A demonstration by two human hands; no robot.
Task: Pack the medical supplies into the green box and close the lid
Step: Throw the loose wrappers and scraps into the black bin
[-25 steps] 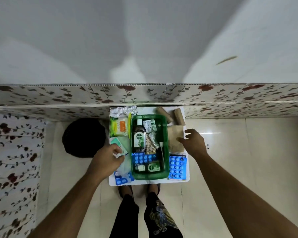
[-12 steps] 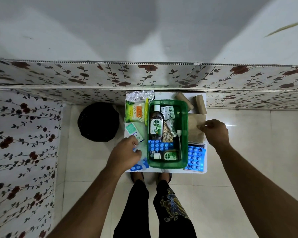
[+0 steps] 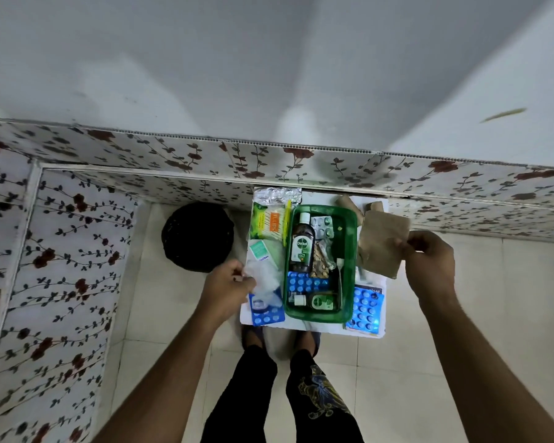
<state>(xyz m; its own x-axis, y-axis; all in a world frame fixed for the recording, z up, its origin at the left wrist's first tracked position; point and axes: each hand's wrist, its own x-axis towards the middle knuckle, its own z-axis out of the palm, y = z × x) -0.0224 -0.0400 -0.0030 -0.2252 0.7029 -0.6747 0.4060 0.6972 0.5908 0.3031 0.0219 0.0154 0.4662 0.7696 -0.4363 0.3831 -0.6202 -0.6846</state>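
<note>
The open green box (image 3: 349, 238) stands on a small white table (image 3: 311, 327) and holds a brown antiseptic bottle (image 3: 301, 247), blister strips and a small green bottle (image 3: 319, 301). My right hand (image 3: 429, 266) pinches the edge of a flat brown paper packet (image 3: 383, 247), lifted just right of the box. My left hand (image 3: 227, 289) grips a clear plastic bag (image 3: 264, 279) at the table's left side, over a blue tablet strip (image 3: 266, 316).
A cotton-bud pack (image 3: 266, 220), a foil strip (image 3: 275, 196) and a small green-and-white carton (image 3: 259, 249) lie left of the box. Brown bandage rolls (image 3: 346, 203) sit behind it; a blue tablet sheet (image 3: 365, 310) lies at front right. A black bin (image 3: 197, 236) stands on the floor, left.
My right hand has lifted the brown paper packet off the table and drawn it to the right. My left hand has closed on the clear plastic bag.
</note>
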